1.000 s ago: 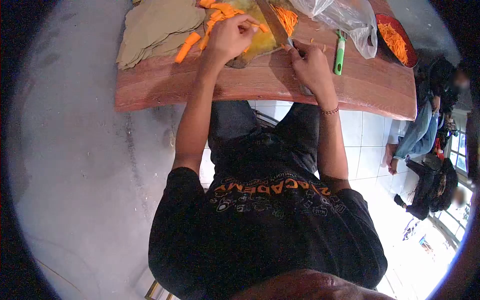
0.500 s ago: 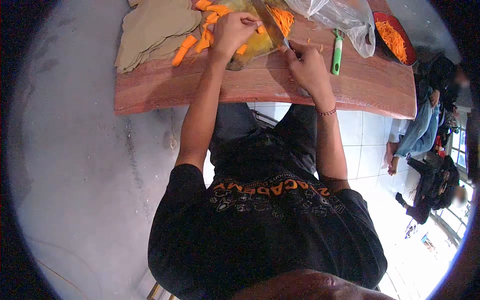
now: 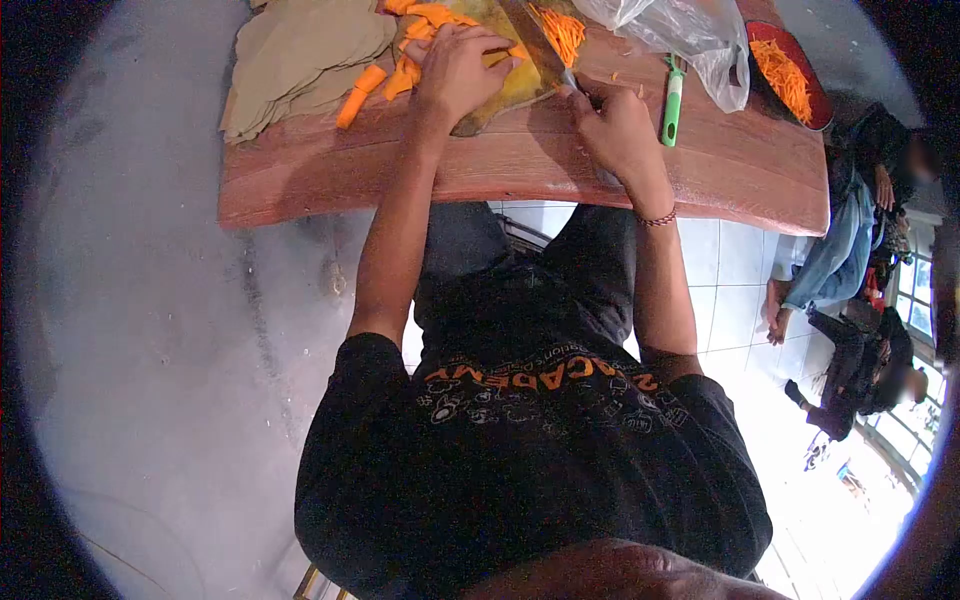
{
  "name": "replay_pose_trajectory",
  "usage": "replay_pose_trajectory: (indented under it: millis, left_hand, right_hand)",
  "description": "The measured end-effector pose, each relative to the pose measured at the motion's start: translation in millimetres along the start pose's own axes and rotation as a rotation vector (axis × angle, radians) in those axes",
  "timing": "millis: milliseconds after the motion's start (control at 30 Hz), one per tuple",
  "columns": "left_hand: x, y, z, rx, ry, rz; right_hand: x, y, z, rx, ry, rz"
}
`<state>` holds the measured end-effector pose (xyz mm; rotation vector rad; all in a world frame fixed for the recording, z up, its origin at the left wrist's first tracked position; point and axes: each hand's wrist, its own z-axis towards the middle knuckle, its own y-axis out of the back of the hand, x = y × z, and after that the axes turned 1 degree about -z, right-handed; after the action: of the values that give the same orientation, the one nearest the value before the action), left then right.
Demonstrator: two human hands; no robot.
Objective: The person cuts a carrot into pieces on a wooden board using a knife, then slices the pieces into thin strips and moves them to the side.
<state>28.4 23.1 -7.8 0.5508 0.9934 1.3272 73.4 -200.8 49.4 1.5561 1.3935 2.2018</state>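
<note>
My right hand (image 3: pixel 620 135) is wrapped round the handle of a kitchen knife (image 3: pixel 538 42), whose blade slants up and left across a yellowish, stained cutting board (image 3: pixel 490 118). Left of the blade, the thumb and index fingertip of my left hand (image 3: pixel 463 78) are at either side of a small carrot piece (image 3: pixel 517 51). Its other fingers spread toward a pile of cut carrot chunks (image 3: pixel 432 14), partly covering it. Thin carrot strips (image 3: pixel 562 35) lie on the board right of the blade.
Brown paper-like sheets (image 3: pixel 300 60) are stacked at the table's left. On the right lie a green-handled peeler (image 3: pixel 672 105), a clear plastic bag (image 3: pixel 690 40) and a dark red dish (image 3: pixel 820 100) of carrot shreds. Other people sit farther right, near a window.
My left hand has opened out from a tight pinch, its fingers spreading leftward over the carrot chunks. The knife stays nearly in place in my right hand. The view has shifted slightly.
</note>
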Motion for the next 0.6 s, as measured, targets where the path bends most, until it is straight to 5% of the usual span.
replay_pose_trajectory:
  millis: [600]
  left_hand:
    - [-6,-4,-10,-0.104,0.033,-0.039]
  right_hand:
    - [-2,-4,8,-0.025,0.085,-0.028]
